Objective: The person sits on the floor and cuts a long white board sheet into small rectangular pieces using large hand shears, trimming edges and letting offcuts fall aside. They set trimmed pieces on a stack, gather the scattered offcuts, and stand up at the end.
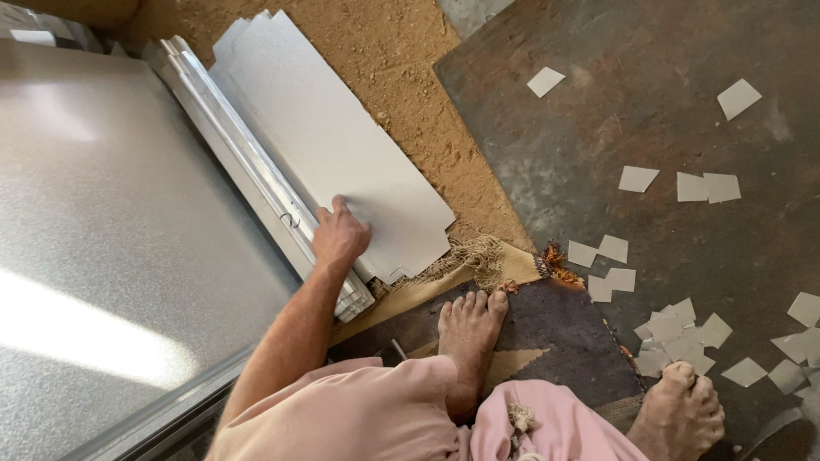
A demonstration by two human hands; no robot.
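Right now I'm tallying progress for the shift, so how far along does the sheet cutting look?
Done: many small square offcuts lie scattered over the dark floor plate, so plenty of trimming has happened. In hand: the left hand rests on the edge of the stack of cut white sheets beside the folded channels. Left: the large shiny sheet lies whole. The right hand is out of view.

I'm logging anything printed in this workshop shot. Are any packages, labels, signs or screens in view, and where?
None in view.
Only blank things show: pale metal sheets stacked on the sandy ground under the left hand.
Small pale square offcuts scattered on the dark floor at right.
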